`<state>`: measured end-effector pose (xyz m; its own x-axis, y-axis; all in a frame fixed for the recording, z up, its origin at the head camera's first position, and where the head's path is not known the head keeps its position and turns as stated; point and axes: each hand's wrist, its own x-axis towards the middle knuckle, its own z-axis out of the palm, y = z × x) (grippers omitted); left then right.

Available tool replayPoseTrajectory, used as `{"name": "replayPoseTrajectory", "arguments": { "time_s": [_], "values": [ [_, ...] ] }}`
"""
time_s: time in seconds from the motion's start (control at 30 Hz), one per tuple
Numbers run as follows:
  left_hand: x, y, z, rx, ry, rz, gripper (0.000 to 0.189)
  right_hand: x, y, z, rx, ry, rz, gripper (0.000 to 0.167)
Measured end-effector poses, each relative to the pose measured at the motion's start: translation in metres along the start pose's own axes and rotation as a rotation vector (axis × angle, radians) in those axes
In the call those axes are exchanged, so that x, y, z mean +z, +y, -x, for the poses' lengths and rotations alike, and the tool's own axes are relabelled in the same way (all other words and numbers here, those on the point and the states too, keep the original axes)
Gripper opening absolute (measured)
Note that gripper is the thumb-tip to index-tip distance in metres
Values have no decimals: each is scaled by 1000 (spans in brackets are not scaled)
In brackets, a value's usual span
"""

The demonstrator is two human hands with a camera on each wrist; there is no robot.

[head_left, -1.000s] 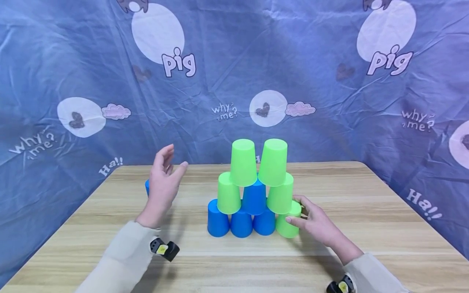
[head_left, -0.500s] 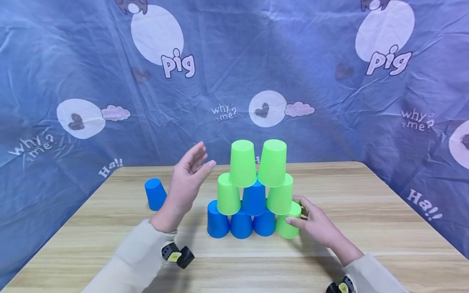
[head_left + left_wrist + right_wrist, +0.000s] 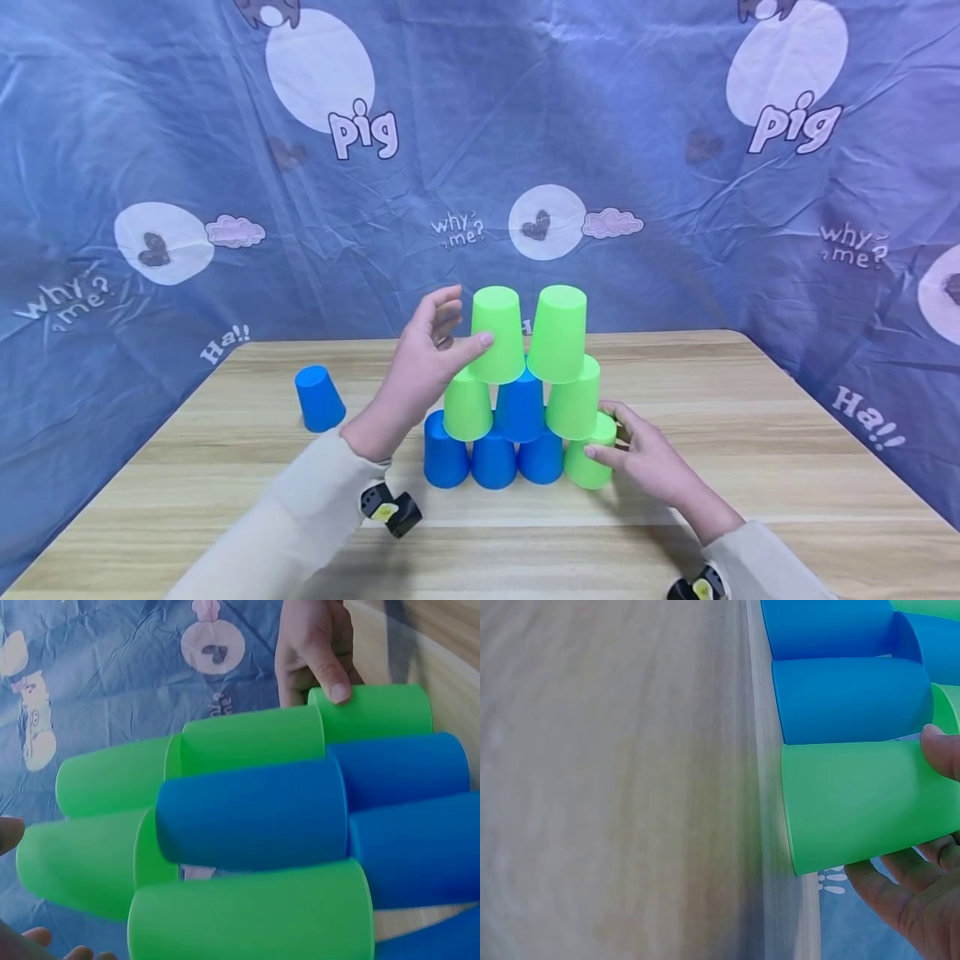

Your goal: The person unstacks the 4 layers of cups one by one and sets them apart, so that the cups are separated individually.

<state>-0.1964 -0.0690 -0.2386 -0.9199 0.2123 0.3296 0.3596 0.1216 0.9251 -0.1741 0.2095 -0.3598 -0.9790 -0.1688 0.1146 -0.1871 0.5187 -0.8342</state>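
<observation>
Upside-down plastic cups stand in a stepped stack at the middle of the wooden table. On top are a left green cup (image 3: 498,312) and a right green cup (image 3: 558,333). The middle row has a blue cup (image 3: 520,408) between two green ones; below are three blue cups (image 3: 493,462) and a green cup (image 3: 588,467) at the right end. My left hand (image 3: 420,362) is beside the top left cup, its thumb overlapping it in the head view, fingers spread. My right hand (image 3: 651,458) holds the bottom right green cup between thumb (image 3: 939,750) and fingers.
A lone blue cup (image 3: 319,398) stands upside down on the table (image 3: 225,492), left of the stack. A blue printed cloth (image 3: 637,150) hangs behind the table. Black wrist cameras sit at both sleeves.
My left hand has moved right, from in front of the lone blue cup to the top left green cup. The right hand and the stack stay as they were.
</observation>
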Motion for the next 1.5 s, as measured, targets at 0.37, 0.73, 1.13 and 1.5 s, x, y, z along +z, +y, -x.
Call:
{"name": "replayPoseTrajectory", "arguments": {
  "time_s": [0.37,0.73,1.13,1.5],
  "values": [
    [18,-3,-8,-30,17,-79,71,1,1,1,-2,3,-3,54],
    [24,-2,-6,21,-1,-72,68,0,1,1,-4,4,-5,54],
    [27,-5,-8,-11,23,-103,65,1,2,0,-10,-2,-6,53],
    [25,-8,-4,24,60,-38,62,0,1,1,-25,-9,-18,54]
  ]
}}
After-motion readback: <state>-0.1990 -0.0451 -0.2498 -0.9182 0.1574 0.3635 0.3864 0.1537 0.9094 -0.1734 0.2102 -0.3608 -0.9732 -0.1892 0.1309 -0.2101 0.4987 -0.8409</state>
